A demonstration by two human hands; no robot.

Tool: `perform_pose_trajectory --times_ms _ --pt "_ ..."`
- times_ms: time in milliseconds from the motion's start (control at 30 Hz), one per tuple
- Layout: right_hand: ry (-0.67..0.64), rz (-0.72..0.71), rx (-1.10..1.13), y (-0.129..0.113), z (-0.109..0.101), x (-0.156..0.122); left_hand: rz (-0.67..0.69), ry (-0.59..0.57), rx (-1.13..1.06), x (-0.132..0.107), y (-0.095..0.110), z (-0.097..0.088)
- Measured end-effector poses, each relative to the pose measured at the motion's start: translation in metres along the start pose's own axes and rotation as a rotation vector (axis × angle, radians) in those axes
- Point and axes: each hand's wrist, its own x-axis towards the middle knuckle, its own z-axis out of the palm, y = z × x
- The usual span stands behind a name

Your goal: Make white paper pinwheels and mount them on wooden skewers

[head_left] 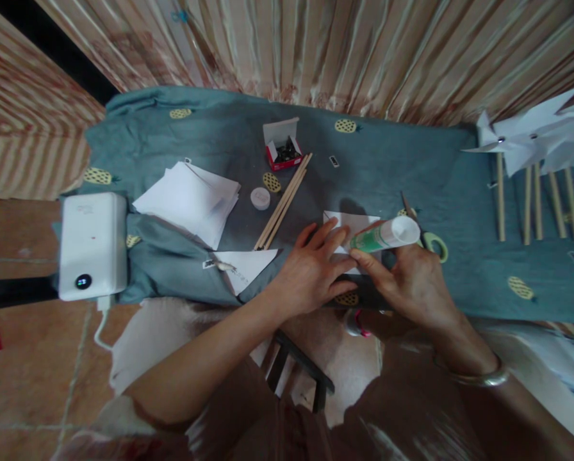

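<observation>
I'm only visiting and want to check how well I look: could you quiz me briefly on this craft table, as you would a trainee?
1. True or false: the right hand holds the green glue stick.
2. The left hand presses on: A) a white paper piece; B) the scissors; C) a pinwheel.
3. What colour is the small open box beside the loose wooden sticks?
Key: 1 true; 2 A; 3 red.
</observation>
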Motion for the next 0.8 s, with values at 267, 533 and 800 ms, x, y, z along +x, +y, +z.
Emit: perform_pose_trajectory --times_ms 267,533,800 --pt "0.004 -0.006 -0.012 0.0015 -0.0020 -0.0020 -0.006 -0.008 -0.001 0.0008 0.0005 -0.0013" --pt "0.035 -0.016 -0.057 0.0071 0.0003 -0.0021 -0.006 -0.004 -0.014 0.0006 0.0005 -0.0015" --pt "0.074 -0.041 -0.079 0.0096 0.0024 -0.0001 -0.002 0.002 -0.011 0.0006 -0.0002 0.0006"
